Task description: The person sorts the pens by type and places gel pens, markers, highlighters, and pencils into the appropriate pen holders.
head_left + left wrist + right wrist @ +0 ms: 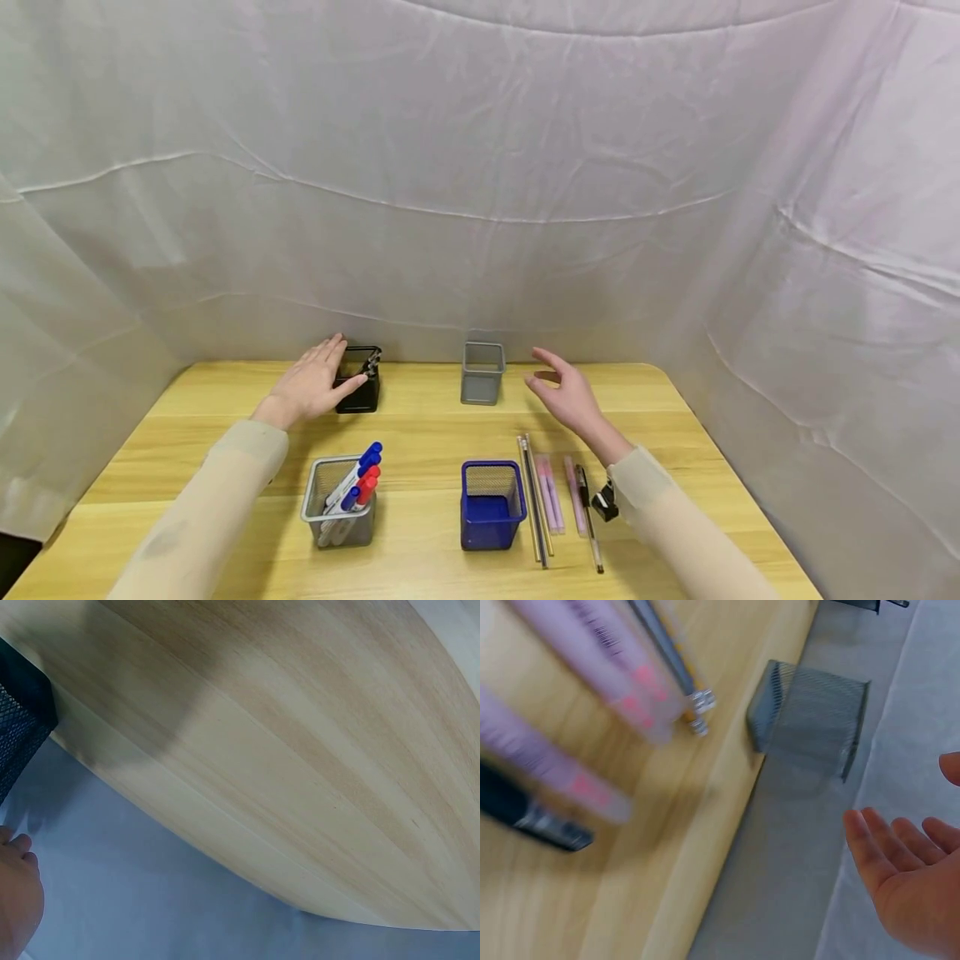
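Head view: the left hand (311, 379), left of centre, lies along the left side of the black cup (357, 397), fingers out straight and the thumb spread across the cup's front. It is open wide and has no visible grip; whether skin meets cup I cannot tell. Dark items, too small to name, poke up at the cup's right rim.

Right of centre, the right hand (567, 398) is held half open beside the rear grey cup (480, 390), fingers and thumb parted, nothing between them. The right wrist view shows a gap between these fingertips and that cup.

At lower left of the head frame, the front grey cup (356, 533) holds markers (363, 485) with blue and red caps, leaning right. At lower centre stands the blue cup (487, 532). Just right of it lie pencils (534, 500), then pink highlighters (550, 496), then a black pen (588, 517), all on the wooden table (420, 433). Pale cloth (480, 167) fills the upper frame.
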Demonstrator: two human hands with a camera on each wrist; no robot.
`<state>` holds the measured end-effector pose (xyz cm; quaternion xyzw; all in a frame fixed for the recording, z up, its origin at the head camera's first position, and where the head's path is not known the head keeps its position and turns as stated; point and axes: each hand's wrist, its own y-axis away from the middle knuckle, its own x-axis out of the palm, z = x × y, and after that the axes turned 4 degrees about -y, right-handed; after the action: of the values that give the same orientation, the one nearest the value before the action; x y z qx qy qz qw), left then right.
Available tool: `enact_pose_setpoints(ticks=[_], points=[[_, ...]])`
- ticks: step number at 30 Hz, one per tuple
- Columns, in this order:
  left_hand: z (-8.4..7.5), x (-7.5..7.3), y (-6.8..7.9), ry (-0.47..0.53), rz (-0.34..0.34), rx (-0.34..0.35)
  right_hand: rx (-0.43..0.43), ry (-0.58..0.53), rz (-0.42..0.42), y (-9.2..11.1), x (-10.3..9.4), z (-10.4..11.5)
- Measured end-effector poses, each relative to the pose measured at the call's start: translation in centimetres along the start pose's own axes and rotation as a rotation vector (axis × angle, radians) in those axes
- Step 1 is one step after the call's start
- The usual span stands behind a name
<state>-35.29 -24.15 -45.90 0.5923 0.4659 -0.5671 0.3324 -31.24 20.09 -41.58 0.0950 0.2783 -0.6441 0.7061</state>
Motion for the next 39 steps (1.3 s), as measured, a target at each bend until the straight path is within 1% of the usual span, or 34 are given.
enact_pose_setpoints(ticks=[4, 9, 14, 22, 25, 28, 34, 39], points=[[0.0, -0.1, 0.1, -0.001, -0.002, 0.004, 0.009, 0.047, 0.011, 0.8, -0.7, -1.2], [0.0, -0.1, 0.2, -0.003, 0.01, -0.004, 0.016, 0.09, 0.029, 2.1, -1.7, -2.3], [-0.1, -0.2, 0.2, 0.001, 0.006, -0.003, 0.021, 0.125, 0.047, 3.4, -2.7, -3.5], [0.2, -0.1, 0.1, -0.002, 0.004, -0.004, 0.07, 0.172, 0.104, 5.1, -4.0, -5.8], [0.3, -0.1, 0.2, -0.004, 0.002, -0.005, 0.082, 0.178, 0.131, 5.8, -4.2, -6.4], [0.3, 0.0, 0.3, -0.005, 0.001, -0.005, 0.075, 0.193, 0.153, 6.6, -4.4, -6.8], [0.4, -0.1, 0.4, -0.003, 0.005, -0.013, 0.056, 0.245, 0.171, 7.8, -4.6, -7.3], [0.4, -0.2, 0.4, -0.006, 0.008, -0.015, 0.074, 0.278, 0.17, 8.5, -4.4, -8.0]])
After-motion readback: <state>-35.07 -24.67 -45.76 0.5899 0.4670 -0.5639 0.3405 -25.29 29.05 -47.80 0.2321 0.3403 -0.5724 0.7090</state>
